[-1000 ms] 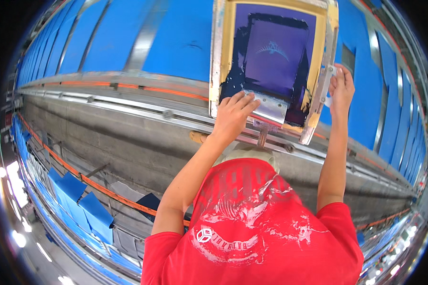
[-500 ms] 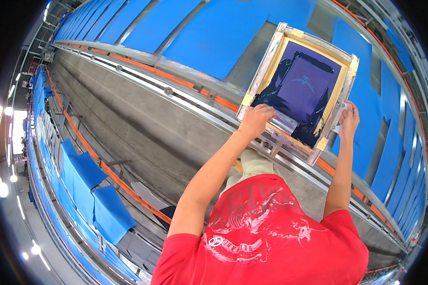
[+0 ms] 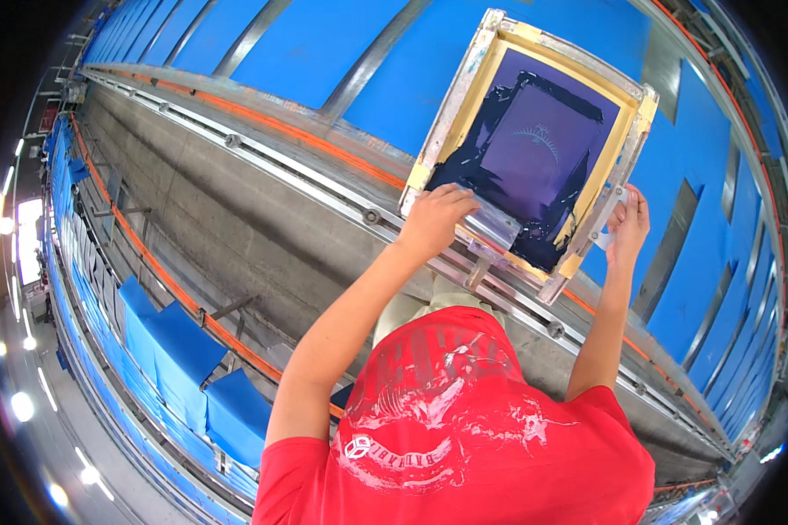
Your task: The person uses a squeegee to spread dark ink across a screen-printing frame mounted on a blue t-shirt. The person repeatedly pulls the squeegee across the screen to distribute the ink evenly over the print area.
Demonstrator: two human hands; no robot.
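Left hand point(image 3: 438, 219) has its fingers curled over the left end of the squeegee point(image 3: 496, 227), so that one's closed on it. The squeegee sits just to the right of those knuckles, lying inside the frame point(image 3: 454, 105) at its near end. Right hand point(image 3: 628, 226) is at the other side of the frame, fingers bent in on the bracket point(image 3: 606, 219) bolted there; can't tell how hard it's gripping.

Between and beyond the hands is the purple mesh point(image 3: 543, 140), with a thin pale arc-shaped design in the middle and dark ink point(image 3: 552, 254) smeared around it, thickest near the squeegee. Further out past both hands there's the long counter point(image 3: 378, 59) with blue sheets point(image 3: 289, 52) laid along it in a row. Left of the left hand, a silver rail point(image 3: 276, 160) and an orange strip point(image 3: 263, 120) run along the counter's edge. Below the hands, a red shirt point(image 3: 464, 420).
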